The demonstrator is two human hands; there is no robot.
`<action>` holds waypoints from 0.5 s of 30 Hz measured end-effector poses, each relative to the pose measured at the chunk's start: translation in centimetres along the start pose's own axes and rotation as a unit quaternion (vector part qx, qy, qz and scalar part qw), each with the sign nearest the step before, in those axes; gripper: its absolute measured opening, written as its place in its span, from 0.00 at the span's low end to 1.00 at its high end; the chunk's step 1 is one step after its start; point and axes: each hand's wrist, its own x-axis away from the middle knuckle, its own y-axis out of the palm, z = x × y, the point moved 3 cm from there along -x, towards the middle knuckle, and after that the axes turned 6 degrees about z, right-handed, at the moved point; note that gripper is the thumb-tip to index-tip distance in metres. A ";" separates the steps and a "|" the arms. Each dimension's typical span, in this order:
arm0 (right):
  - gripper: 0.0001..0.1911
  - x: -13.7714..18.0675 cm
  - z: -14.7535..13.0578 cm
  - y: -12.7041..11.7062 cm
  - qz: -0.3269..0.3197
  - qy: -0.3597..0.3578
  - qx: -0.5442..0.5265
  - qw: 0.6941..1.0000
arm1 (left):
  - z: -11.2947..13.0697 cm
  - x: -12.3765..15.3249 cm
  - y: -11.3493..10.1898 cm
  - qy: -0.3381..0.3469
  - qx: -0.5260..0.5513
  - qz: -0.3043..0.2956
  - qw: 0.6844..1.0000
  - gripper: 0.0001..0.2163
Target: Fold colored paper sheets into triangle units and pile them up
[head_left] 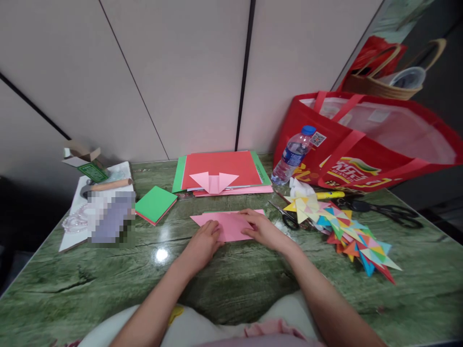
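On the green marble-patterned table [224,284], directly in front of the person, a pink paper sheet [231,225] lay flat. The left hand [203,239] pressed down on the sheet's left part with fingers bent, gripping nothing, while the right hand [263,229] lay open and flat on its right part. Behind the sheet sat a red and green paper stack [220,168] bearing a folded pink piece [213,182]; scissors [287,219] and coloured folded stars [347,233] lay to the right.

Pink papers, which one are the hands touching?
The flat pink sheet nearest the person: the left hand and right hand both press on it. The other pink piece, folded with two wings, lies untouched on the red stack.
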 end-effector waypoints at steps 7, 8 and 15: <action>0.29 0.1 -0.2 0.0 -0.007 -0.003 0.025 1.000 | 0.2 -0.7 -0.4 -0.015 -0.013 -0.015 1.000 0.13; 0.29 0.1 -0.1 0.2 -0.010 -0.006 0.032 0.999 | 0.3 -0.7 -0.4 -0.014 -0.012 -0.018 1.000 0.14; 0.35 0.4 0.2 1.2 -0.062 -0.017 0.060 0.996 | 0.5 -0.9 -0.5 -0.019 -0.005 -0.015 1.000 0.13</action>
